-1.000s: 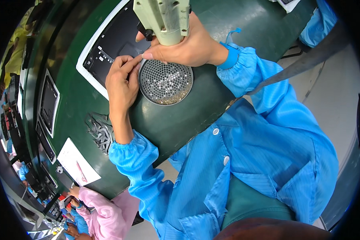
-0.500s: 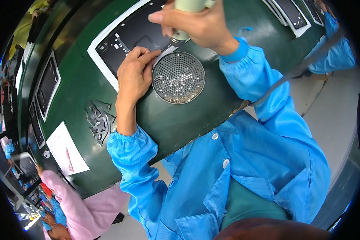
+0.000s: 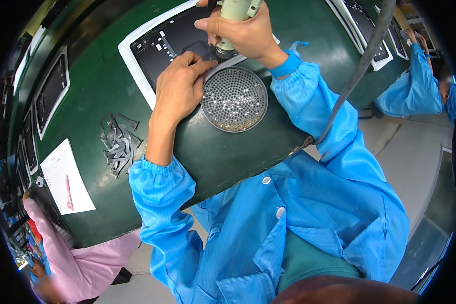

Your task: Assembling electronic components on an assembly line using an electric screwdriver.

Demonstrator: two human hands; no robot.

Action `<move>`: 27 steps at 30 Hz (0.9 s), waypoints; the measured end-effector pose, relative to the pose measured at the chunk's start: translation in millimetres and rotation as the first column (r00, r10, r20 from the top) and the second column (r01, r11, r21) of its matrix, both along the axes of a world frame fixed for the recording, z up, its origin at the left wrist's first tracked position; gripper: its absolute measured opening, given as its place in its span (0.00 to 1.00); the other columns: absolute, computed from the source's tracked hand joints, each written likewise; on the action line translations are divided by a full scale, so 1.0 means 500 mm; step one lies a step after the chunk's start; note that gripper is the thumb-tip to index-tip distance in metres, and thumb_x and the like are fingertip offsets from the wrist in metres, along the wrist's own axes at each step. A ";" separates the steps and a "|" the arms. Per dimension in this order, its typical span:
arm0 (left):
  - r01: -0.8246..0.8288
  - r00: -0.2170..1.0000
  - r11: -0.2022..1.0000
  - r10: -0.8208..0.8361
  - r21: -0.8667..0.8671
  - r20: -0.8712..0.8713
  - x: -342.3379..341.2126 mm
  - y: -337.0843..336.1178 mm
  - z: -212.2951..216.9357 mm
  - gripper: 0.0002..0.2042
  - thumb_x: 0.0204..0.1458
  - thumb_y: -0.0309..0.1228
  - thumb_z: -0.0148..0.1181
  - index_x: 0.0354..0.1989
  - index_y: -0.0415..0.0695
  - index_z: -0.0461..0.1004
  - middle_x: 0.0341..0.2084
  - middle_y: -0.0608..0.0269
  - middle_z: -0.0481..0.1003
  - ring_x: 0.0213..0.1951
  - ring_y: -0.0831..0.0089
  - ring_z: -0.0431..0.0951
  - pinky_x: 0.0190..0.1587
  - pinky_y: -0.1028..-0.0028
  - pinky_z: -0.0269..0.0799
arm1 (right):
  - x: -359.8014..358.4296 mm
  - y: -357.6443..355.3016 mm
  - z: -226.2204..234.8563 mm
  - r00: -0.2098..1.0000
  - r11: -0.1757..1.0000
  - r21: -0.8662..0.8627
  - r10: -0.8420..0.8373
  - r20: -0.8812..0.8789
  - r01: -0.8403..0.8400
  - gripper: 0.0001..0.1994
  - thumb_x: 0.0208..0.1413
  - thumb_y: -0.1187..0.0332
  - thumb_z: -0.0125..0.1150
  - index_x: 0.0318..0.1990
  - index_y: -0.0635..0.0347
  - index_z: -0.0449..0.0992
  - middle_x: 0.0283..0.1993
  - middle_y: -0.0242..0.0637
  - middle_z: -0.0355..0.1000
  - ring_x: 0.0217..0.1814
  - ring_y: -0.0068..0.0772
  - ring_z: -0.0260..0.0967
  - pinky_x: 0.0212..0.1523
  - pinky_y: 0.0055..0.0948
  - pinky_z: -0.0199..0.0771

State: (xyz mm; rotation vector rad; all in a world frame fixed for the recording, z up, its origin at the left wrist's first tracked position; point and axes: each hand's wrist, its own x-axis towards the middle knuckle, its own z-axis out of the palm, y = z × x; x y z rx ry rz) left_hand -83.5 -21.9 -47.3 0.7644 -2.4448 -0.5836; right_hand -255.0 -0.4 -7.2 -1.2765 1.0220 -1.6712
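My right hand (image 3: 245, 35) is wrapped round a pale green electric screwdriver (image 3: 233, 15), held upright with its nose down at the near edge of a black flat panel (image 3: 162, 55) with a white border. Close beside that nose are the fingertips of my left hand (image 3: 182, 83), curled and pressed together at the panel's edge. Whatever they pinch is hidden. Just right of my left hand sits a round metal tray (image 3: 234, 100) dotted with small holes. Many shiny little screws fill its holes, and more lie loose along its near side.
Grey strips (image 3: 120, 144) lie in a tangled heap on the green table (image 3: 207, 162). Left of them is a white paper (image 3: 55, 169) with a pink pen (image 3: 69, 192). More panels (image 3: 50, 96) lie left and right. A dark cable (image 3: 357, 76) crosses by my right arm. Co-workers sit on both sides.
The view has shifted a little. Against the tray, the screwdriver has moved slightly left, its nose now closer to my left fingertips. Both hands keep their grip.
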 end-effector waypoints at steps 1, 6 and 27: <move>0.000 1.000 1.000 0.000 -0.002 -0.002 0.000 0.000 -0.002 0.13 0.46 0.23 0.57 0.40 0.49 0.81 0.30 0.63 0.73 0.36 0.61 0.75 0.37 0.64 0.70 | 0.002 0.000 0.000 1.000 1.000 0.023 0.003 0.018 -0.003 0.15 0.48 0.77 0.67 0.44 0.66 0.74 0.23 0.30 0.71 0.19 0.17 0.68 0.18 0.17 0.66; -0.006 1.000 1.000 0.006 -0.006 -0.009 -0.001 0.002 -0.003 0.13 0.46 0.23 0.57 0.40 0.49 0.81 0.30 0.63 0.73 0.36 0.61 0.75 0.37 0.64 0.70 | -0.003 -0.003 -0.018 1.000 1.000 -0.008 0.007 -0.015 -0.007 0.14 0.48 0.77 0.68 0.43 0.66 0.73 0.24 0.31 0.72 0.20 0.18 0.68 0.19 0.17 0.67; -0.002 1.000 1.000 0.003 0.028 -0.021 0.003 0.006 0.002 0.12 0.48 0.25 0.59 0.41 0.50 0.81 0.32 0.65 0.73 0.38 0.62 0.74 0.39 0.66 0.70 | -0.018 0.116 0.017 0.974 0.987 -0.152 0.007 -0.226 -0.042 0.17 0.50 0.79 0.66 0.48 0.70 0.71 0.23 0.32 0.72 0.24 0.19 0.70 0.24 0.19 0.70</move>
